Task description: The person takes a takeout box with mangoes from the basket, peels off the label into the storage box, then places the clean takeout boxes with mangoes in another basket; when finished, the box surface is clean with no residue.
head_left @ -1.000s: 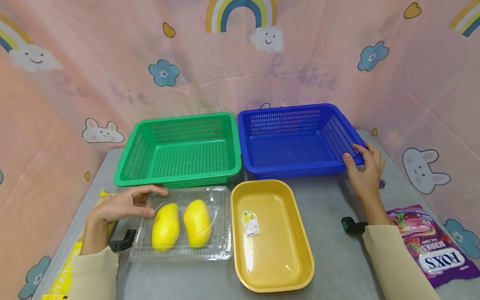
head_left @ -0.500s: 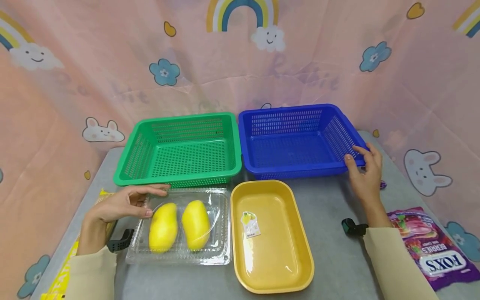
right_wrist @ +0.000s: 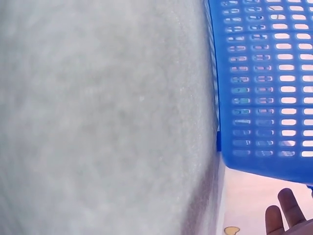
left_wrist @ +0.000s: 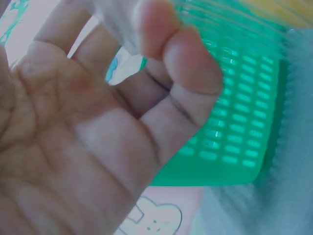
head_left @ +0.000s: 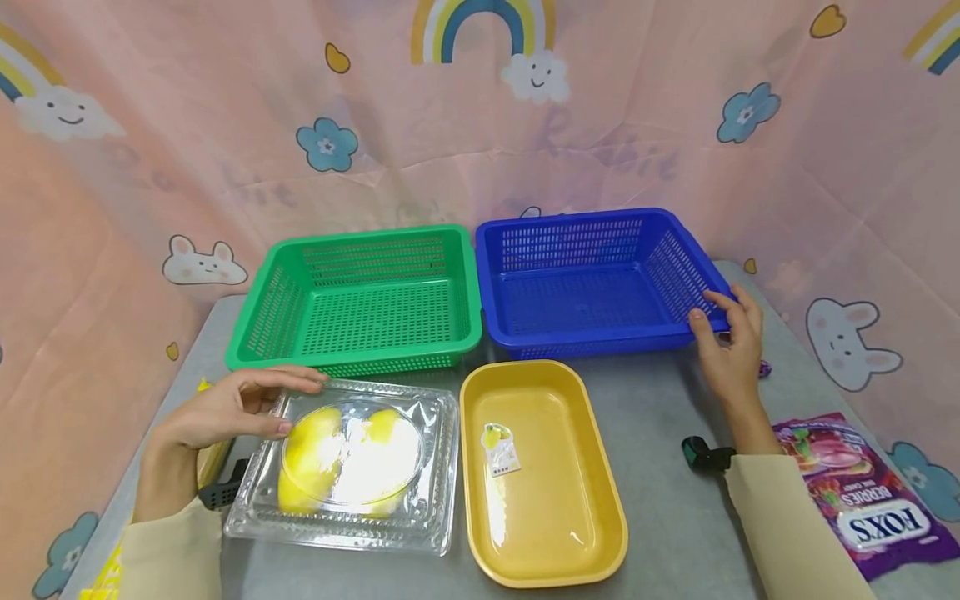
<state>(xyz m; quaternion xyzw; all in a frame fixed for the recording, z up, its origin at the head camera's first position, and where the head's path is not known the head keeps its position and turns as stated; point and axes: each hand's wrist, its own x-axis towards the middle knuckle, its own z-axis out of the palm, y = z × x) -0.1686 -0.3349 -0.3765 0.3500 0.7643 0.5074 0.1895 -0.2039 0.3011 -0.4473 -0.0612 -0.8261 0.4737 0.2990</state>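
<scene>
A clear plastic clamshell box [head_left: 420, 533] with two yellow mangoes [head_left: 306, 479] inside sits at the front left in the head view, tilted, with bright glare on its lid. My left hand [head_left: 213, 410] pinches its left edge between thumb and fingers. The left wrist view shows the curled fingers [left_wrist: 190, 63] against the clear plastic, with the green basket [left_wrist: 215, 166] behind. At the back right, my right hand [head_left: 731, 346] holds the front right corner of a blue slotted basket [head_left: 592, 340], thumb on the front rim and fingers over the side.
The green basket stands at the back left, beside the blue one. A yellow tray [head_left: 551, 575] with a sticker lies between the box and the right arm. A purple FOX'S candy bag [head_left: 862, 500] is at the right, and a yellow packet [head_left: 105, 575] lies partly under the left arm.
My left hand has drawn the mango box slightly left and toward me and tilted it; glare now covers its lid. My right hand has stayed on the blue basket's corner.
</scene>
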